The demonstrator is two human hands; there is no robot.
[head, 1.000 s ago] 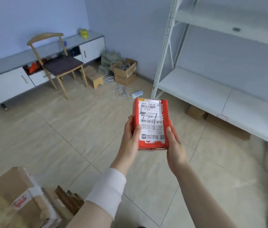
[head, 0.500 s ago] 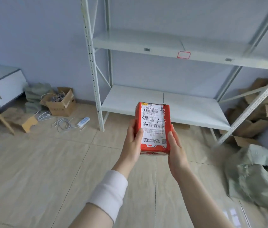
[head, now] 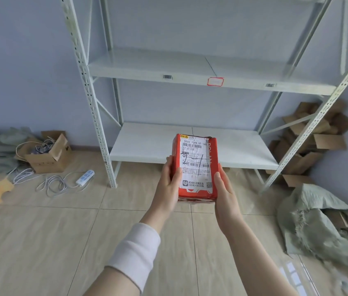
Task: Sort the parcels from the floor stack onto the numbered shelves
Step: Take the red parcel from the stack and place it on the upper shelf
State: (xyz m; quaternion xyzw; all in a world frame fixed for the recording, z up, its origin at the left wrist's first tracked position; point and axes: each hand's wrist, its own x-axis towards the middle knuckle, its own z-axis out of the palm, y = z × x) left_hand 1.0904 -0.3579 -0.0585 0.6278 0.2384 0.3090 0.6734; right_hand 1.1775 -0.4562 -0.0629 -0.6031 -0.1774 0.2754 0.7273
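A red parcel [head: 196, 165] with a white shipping label marked "2-1" by hand is held upright in front of me. My left hand [head: 169, 182] grips its left side, thumb over the label's edge. My right hand [head: 225, 191] clasps its right side. Straight ahead stands a white metal rack; its lower shelf [head: 147, 144] lies just behind the parcel, and the middle shelf [head: 147, 63] carries a red-bordered tag [head: 215, 81] and barcode stickers on its front edge. Both shelves are bare.
Left of the rack, an open cardboard box [head: 46, 152] with cables, a white power strip [head: 85, 177] and loose cord lie on the tiled floor. Flattened cartons [head: 309, 137] pile up at the right wall, with a grey-green sack [head: 318, 223] in front.
My view has swung right from the chair and cabinet to face the rack, which now looks closer. Both hands keep the same hold on the red parcel.
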